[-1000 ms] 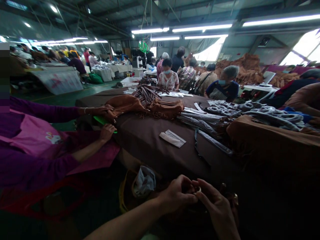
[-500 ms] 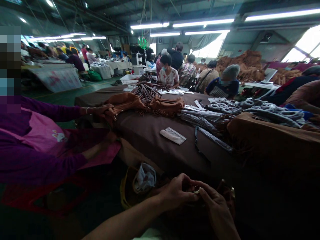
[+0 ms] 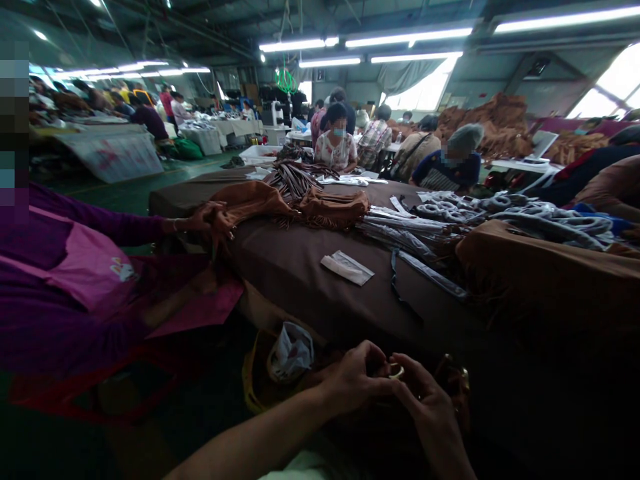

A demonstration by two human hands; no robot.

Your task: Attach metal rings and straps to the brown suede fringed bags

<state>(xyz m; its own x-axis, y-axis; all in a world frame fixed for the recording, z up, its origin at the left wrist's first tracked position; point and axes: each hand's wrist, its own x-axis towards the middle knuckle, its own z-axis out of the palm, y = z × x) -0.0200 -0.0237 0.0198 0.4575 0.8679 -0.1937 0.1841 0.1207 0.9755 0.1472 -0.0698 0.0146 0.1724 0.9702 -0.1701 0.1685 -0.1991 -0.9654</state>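
Observation:
A gold-coloured metal ring (image 3: 396,371) sits between my two hands, low in the view. The fingers and thumb of my left hand (image 3: 356,377) close in on it from the left. My right hand (image 3: 425,395) pinches it from the right, with thumb and forefinger at its edge. Something reddish-brown shows dimly behind the ring, partly covered by my left fingers. Just beyond my right hand lies a dark brown piece with shiny metal fittings (image 3: 454,381), mostly lost in shadow.
On the brown-covered table (image 3: 300,280) lie a small clear packet (image 3: 347,267), a dark strap (image 3: 394,283), fringed brown bags (image 3: 334,208) and grey cords (image 3: 505,210). A yellow basket (image 3: 254,383) holds a white plastic bag (image 3: 291,352). At left, a co-worker in a pink apron (image 3: 95,257) handles brown material.
My fingers have shifted on the metal ring, and its round opening now shows more plainly. The co-worker's hands at left have moved slightly on the brown material.

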